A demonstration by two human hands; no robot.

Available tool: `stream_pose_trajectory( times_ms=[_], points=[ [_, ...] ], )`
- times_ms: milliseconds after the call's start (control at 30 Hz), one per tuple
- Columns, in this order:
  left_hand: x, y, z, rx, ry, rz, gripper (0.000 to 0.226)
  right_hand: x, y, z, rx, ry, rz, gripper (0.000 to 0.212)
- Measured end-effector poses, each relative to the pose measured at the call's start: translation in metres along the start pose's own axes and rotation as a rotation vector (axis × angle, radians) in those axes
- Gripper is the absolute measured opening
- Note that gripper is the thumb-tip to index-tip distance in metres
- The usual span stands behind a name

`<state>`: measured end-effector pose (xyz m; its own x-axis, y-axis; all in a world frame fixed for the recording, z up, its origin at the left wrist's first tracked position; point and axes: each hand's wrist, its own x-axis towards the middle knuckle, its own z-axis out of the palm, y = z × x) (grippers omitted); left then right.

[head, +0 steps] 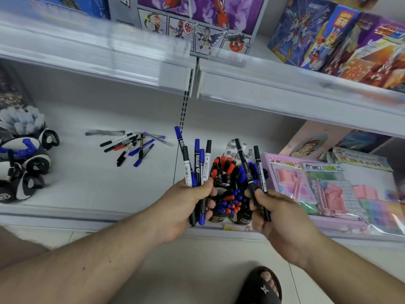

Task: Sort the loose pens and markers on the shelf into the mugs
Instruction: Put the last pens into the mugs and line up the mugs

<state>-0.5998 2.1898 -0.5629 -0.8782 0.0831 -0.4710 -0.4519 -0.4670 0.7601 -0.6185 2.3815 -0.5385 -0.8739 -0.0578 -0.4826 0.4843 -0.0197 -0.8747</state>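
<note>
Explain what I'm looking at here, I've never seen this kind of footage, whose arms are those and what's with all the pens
There is no machine here. A person wears a camera on the head, so this single picture looks forward and down at their own two bare arms in front of a white shop shelf.

The left hand grips a bunch of blue and black markers. The right hand holds two black markers.

Between the hands stand mugs already packed with red, blue and black markers. A loose pile of pens and markers still lies further left on the shelf. Panda-style mugs sit at the far left, pink toy sets at the right, and toy boxes above.
</note>
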Motion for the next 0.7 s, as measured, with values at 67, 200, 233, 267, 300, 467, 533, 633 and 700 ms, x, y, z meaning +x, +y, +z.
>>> stream_pose_trajectory(
  times_ms=[67,200,233,267,300,467,533,633,700],
  points=[
    [0.002,-0.001,-0.002,-0.015,0.02,-0.002,0.014,0.012,-0.008,-0.017,-0.215,0.027,-0.053,0.02],
    [0.006,-0.002,-0.008,0.04,0.06,-0.029,0.016,0.03,-0.033,-0.044,-0.63,-0.051,-0.068,0.018],
    [0.006,-0.003,-0.01,0.051,0.063,-0.036,0.018,0.034,-0.037,-0.047,-0.711,-0.054,-0.058,0.016],
    [0.007,-0.003,-0.011,0.059,0.063,-0.042,0.019,0.04,-0.038,-0.049,-0.794,-0.049,-0.051,0.015],
    [0.007,-0.003,-0.012,0.064,0.063,-0.048,0.02,0.047,-0.037,-0.05,-0.874,-0.041,-0.042,0.016],
    [0.009,-0.003,-0.012,0.038,0.046,-0.059,0.021,0.084,-0.022,-0.034,-1.155,-0.077,0.02,0.021],
    [0.009,-0.003,-0.013,0.032,0.038,-0.062,0.021,0.097,-0.016,-0.022,-1.281,-0.088,0.035,0.021],
    [0.009,-0.004,-0.016,0.026,0.039,-0.07,0.021,0.116,-0.005,-0.004,-1.391,-0.098,0.078,0.024],
    [0.01,-0.003,-0.018,0.019,0.05,-0.072,0.022,0.127,0.005,0.009,-1.45,-0.13,0.113,0.031]
  ],
)
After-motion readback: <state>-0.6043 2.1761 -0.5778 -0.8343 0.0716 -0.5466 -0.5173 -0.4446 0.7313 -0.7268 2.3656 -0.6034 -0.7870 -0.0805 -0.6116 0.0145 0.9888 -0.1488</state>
